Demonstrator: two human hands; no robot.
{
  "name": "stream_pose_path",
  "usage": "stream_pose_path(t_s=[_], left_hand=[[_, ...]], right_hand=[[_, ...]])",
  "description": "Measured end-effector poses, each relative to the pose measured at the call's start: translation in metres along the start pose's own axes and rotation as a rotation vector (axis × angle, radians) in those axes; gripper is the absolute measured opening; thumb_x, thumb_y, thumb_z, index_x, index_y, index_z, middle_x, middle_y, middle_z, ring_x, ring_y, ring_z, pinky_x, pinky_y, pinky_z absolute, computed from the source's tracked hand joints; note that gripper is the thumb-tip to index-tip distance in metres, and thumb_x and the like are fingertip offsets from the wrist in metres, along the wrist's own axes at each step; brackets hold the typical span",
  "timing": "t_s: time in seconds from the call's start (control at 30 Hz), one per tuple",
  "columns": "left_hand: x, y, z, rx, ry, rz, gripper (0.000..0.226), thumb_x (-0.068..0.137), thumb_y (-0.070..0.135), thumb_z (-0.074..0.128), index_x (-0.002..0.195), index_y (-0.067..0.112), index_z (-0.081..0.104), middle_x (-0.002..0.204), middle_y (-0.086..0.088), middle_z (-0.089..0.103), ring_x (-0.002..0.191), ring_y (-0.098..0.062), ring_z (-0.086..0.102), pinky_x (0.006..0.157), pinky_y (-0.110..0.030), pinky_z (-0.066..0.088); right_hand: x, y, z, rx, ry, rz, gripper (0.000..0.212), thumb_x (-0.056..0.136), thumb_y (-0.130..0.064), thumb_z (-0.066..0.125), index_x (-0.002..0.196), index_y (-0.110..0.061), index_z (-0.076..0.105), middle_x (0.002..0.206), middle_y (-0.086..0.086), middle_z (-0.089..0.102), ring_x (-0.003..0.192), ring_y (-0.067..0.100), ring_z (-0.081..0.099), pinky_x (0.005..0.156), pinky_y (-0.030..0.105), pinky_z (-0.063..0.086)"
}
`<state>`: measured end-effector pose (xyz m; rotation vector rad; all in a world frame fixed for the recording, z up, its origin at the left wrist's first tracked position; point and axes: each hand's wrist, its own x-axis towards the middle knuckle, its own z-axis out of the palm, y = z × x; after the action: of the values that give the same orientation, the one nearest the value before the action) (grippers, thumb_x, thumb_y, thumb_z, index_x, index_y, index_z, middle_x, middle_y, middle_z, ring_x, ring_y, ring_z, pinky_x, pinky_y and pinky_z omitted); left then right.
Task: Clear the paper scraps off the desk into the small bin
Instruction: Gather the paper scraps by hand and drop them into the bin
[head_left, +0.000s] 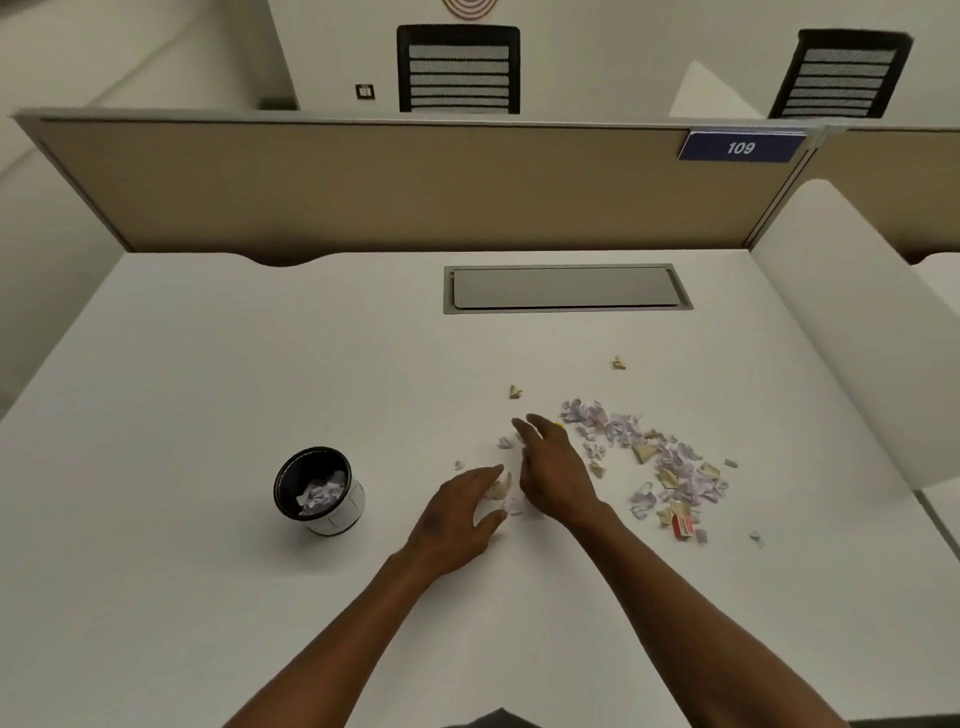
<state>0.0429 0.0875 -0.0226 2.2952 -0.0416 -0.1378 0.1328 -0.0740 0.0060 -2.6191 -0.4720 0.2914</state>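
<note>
Pale lilac and tan paper scraps (670, 462) lie scattered over the right half of the white desk (218, 374). A small round bin (319, 491), black inside with a white wall, stands at the left and holds several scraps. My left hand (457, 519) and my right hand (553, 467) rest on the desk facing each other, fingers spread, with a small clump of scraps (506, 493) cupped between them. Neither hand is closed around anything. Two stray tan bits (514, 392) lie farther back.
A grey cable hatch (566, 288) is set into the desk near the back. A tan partition (389, 182) with a blue "109" tag (740, 148) closes the far edge. A white side panel (862, 322) borders the right. A red-and-white scrap (683, 526) lies among the papers.
</note>
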Motion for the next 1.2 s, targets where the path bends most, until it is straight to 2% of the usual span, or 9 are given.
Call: stream_pose_path(t_s=[0.1,0.23,0.37,0.47,0.6,0.7,0.83,0.97,1.2], left_hand=[[0.003,0.002,-0.006,-0.006,0.061,0.005,0.058,0.093,0.03,0.068,0.147,0.021,0.048,0.149,0.002,0.052,0.138,-0.013,0.047,0.118,-0.027,0.035],[0.012,0.001,-0.02,0.001,0.146,-0.013,0.054,0.093,0.027,0.068,0.144,0.017,0.052,0.146,0.0,0.056,0.135,-0.015,0.05,0.115,-0.035,0.042],[0.027,-0.003,-0.035,0.049,0.148,-0.024,0.055,0.095,0.029,0.066,0.145,0.017,0.05,0.149,-0.001,0.053,0.138,-0.016,0.048,0.116,-0.035,0.039],[0.036,-0.006,-0.039,0.098,0.094,-0.062,0.059,0.097,0.036,0.062,0.15,0.02,0.043,0.157,0.0,0.042,0.146,-0.016,0.038,0.12,-0.03,0.031],[0.033,-0.01,-0.028,0.124,0.027,-0.099,0.065,0.098,0.044,0.057,0.155,0.025,0.033,0.164,0.002,0.029,0.153,-0.014,0.023,0.121,-0.028,0.023],[0.025,-0.01,-0.015,0.121,0.024,-0.097,0.065,0.1,0.043,0.054,0.157,0.026,0.029,0.166,0.005,0.024,0.154,-0.01,0.015,0.121,-0.022,0.015],[0.015,-0.002,0.001,0.113,0.023,-0.027,0.063,0.102,0.041,0.052,0.157,0.028,0.025,0.165,0.01,0.019,0.151,-0.001,0.011,0.117,-0.011,0.0],[0.01,0.001,0.002,0.063,0.049,-0.02,0.062,0.101,0.04,0.054,0.156,0.027,0.029,0.164,0.01,0.024,0.152,-0.006,0.02,0.12,-0.017,0.014],[0.017,0.004,-0.006,0.115,0.083,-0.022,0.068,0.094,0.042,0.065,0.153,0.02,0.038,0.154,0.001,0.044,0.143,-0.015,0.037,0.113,-0.018,0.028]], right_hand=[[0.022,-0.004,0.002,-0.112,-0.147,-0.028,0.061,0.096,-0.008,0.048,0.155,-0.016,0.032,0.164,0.013,0.025,0.151,0.031,0.02,0.117,0.046,0.034],[0.02,-0.003,0.007,-0.243,-0.212,-0.102,0.058,0.095,-0.025,0.054,0.15,-0.012,0.04,0.156,0.016,0.035,0.143,0.034,0.031,0.111,0.046,0.041],[-0.001,-0.002,0.011,-0.196,-0.104,-0.163,0.045,0.091,-0.021,0.058,0.134,-0.01,0.055,0.137,0.011,0.051,0.127,0.033,0.046,0.093,0.04,0.049],[-0.013,-0.002,0.009,-0.095,-0.007,-0.168,0.043,0.093,-0.018,0.052,0.135,-0.013,0.059,0.133,0.007,0.059,0.123,0.028,0.051,0.096,0.038,0.048],[-0.023,0.006,0.0,0.084,0.22,-0.037,0.039,0.094,-0.014,0.05,0.13,-0.012,0.064,0.129,0.009,0.064,0.122,0.028,0.054,0.097,0.038,0.05],[-0.024,0.024,-0.008,0.124,0.351,0.118,0.039,0.092,-0.002,0.054,0.129,-0.008,0.064,0.132,0.013,0.061,0.128,0.032,0.051,0.1,0.039,0.047],[-0.015,0.047,-0.021,0.042,0.257,0.222,0.052,0.094,-0.003,0.049,0.146,-0.011,0.048,0.156,0.016,0.039,0.146,0.034,0.031,0.116,0.047,0.038],[-0.01,0.057,-0.02,-0.073,0.08,0.187,0.056,0.1,-0.012,0.043,0.155,-0.012,0.032,0.164,0.015,0.026,0.151,0.032,0.023,0.121,0.043,0.029],[-0.05,0.046,0.0,-0.083,0.092,0.117,0.049,0.1,-0.016,0.045,0.148,-0.008,0.044,0.153,0.014,0.045,0.14,0.031,0.038,0.113,0.041,0.039]])
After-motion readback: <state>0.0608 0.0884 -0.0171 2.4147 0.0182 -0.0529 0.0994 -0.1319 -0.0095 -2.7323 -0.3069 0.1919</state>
